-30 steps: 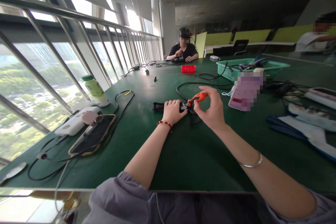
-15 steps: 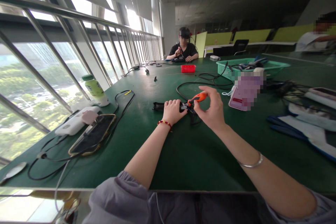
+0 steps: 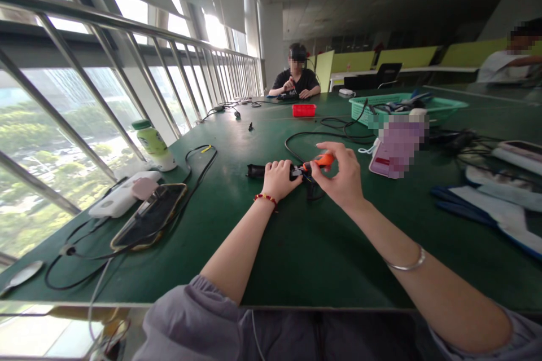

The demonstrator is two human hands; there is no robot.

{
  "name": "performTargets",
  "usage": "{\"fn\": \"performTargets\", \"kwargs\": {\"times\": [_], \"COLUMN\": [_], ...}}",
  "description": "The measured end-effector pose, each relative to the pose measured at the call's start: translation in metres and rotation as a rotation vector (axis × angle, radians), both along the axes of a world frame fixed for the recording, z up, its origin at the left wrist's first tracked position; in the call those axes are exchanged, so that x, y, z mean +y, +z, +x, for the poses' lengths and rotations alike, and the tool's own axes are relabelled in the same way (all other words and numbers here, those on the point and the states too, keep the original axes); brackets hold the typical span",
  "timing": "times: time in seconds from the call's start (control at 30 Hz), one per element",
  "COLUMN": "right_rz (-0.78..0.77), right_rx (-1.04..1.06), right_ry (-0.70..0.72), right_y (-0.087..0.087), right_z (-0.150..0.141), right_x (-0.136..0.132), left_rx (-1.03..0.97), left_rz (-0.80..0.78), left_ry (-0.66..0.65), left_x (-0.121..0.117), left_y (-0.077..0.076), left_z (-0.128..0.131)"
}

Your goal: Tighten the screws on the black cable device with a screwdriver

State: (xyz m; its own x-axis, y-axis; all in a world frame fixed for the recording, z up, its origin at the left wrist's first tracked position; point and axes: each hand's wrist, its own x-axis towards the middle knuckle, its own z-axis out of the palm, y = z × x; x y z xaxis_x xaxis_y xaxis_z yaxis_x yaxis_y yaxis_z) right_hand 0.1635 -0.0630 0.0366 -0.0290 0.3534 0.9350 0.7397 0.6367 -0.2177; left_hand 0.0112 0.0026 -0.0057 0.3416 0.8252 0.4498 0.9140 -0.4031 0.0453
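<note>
My left hand (image 3: 278, 181) is closed over a long black device (image 3: 256, 171) and presses it against the table. An orange-and-black screwdriver (image 3: 319, 162) slants down to the left, its tip meeting the device beside my left thumb. The thumb and fingers of my right hand (image 3: 345, 177) curl around its handle. Short thin wires show below the screwdriver, beside a small dark part (image 3: 314, 190). A black cable (image 3: 292, 140) loops behind the device. My left palm hides the device's middle.
A purple phone (image 3: 396, 149) and a green basket (image 3: 368, 115) stand right of my hands. Further back is a red tray (image 3: 304, 110), with a person seated behind. On the left lie a phone (image 3: 148, 217), a white power bank (image 3: 121, 194), a bottle (image 3: 154, 146) and cables.
My right fingers have shifted around the screwdriver handle, which now sits slightly lower and at a flatter slant. My left hand and the black device have stayed put.
</note>
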Motion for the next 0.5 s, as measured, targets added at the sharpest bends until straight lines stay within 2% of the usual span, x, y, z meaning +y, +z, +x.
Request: {"fn": "performTargets", "kwargs": {"times": [0.13,0.33,0.5], "right_rz": [-0.045,0.036,0.012], "right_rx": [-0.01,-0.018,-0.009], "right_ry": [-0.005,0.058,-0.004], "right_y": [0.0004,-0.0007,0.0002], "right_z": [-0.0023,-0.0019,-0.0024], "right_x": [-0.0024,-0.0013,-0.0016], "left_rx": [-0.001,0.012,0.002], "left_rz": [0.002,0.004,0.01], "left_ry": [0.001,0.006,0.007], "left_x": [0.0004,0.0001,0.0003], "left_y": [-0.0005,-0.0004,-0.0015], "left_z": [-0.0001,-0.0005,-0.0005]}}
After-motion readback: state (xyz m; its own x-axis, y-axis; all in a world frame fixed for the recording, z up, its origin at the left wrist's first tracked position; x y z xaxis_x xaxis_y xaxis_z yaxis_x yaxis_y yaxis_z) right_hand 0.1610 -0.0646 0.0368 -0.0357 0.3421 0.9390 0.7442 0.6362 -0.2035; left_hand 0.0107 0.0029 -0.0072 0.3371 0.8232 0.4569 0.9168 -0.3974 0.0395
